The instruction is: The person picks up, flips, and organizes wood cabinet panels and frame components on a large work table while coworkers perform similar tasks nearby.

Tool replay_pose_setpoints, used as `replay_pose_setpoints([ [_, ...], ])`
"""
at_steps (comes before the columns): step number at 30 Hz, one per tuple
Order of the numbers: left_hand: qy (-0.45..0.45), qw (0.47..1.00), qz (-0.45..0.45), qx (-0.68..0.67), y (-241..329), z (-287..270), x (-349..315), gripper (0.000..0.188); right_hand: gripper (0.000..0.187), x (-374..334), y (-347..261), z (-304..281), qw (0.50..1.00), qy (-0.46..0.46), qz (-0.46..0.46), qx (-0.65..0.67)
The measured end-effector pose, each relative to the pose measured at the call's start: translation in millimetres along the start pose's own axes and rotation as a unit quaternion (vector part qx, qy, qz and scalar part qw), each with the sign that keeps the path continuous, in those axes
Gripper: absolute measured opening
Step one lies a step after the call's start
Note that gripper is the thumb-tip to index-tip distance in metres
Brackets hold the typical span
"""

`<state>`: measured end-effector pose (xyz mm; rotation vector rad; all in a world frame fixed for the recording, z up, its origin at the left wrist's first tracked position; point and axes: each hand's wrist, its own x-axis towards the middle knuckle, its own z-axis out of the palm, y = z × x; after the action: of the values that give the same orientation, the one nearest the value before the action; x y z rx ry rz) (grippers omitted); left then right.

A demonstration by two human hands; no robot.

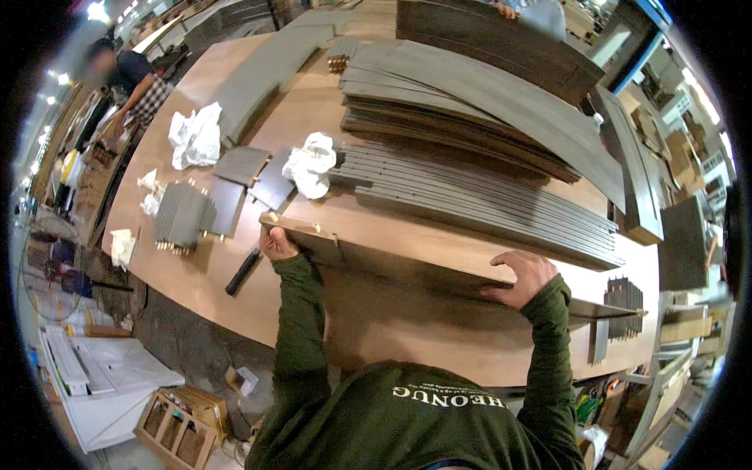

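- Long dark board (399,270): in front of the body, over the near part of the wooden table (200,274), running from the left hand down toward the right side.
- Left hand (278,244): fingers grasping the board's left end; small pale peg (317,227) just beside, at the board's edge.
- Right hand (523,278): farther along the board, fingers curved at its edge, thumb apart (how tight, cannot tell).
- Black handle (242,272): on the table near the left hand; its far end is hidden.
- Beyond the board: row of narrow grey strips (478,200), then a stack of wide boards (478,102).
- Left part of table: 2 white crumpled wads (196,135), short pegged pieces (180,215).
- Right end: dark pegged bundle (624,301) near the board's tip.
- Upper left: 1 co-worker (137,82), in a dark top.
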<state>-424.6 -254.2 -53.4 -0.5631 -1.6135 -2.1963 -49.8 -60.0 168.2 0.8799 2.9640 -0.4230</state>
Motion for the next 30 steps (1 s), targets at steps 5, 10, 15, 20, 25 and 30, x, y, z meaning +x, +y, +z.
replay_pose_setpoints([
  [5,-0.136,0.989,-0.051,0.007,74,-13,29,0.059,0.048,3,-7,-5,1.0,0.006,-0.001,0.007],
  [10,-0.141,0.987,-0.054,0.06,145,32,48,0.025,0.046,0,-9,-6,1.0,0.012,-0.01,0.013],
  [15,-0.015,0.998,-0.013,0.061,136,41,40,0.032,0.044,1,-9,-7,1.0,0.007,-0.006,0.016],
  [20,-0.043,0.994,-0.026,0.094,135,37,40,0.033,0.042,3,-9,-4,1.0,0.002,-0.003,0.018],
  [25,-0.047,0.993,0.01,0.107,133,27,33,0.034,0.043,1,-3,2,0.999,-0.041,-0.014,0.015],
  [30,-0.03,0.999,0.014,0.014,5,-24,36,0.025,0.053,3,2,4,0.994,-0.103,0.026,-0.004],
])
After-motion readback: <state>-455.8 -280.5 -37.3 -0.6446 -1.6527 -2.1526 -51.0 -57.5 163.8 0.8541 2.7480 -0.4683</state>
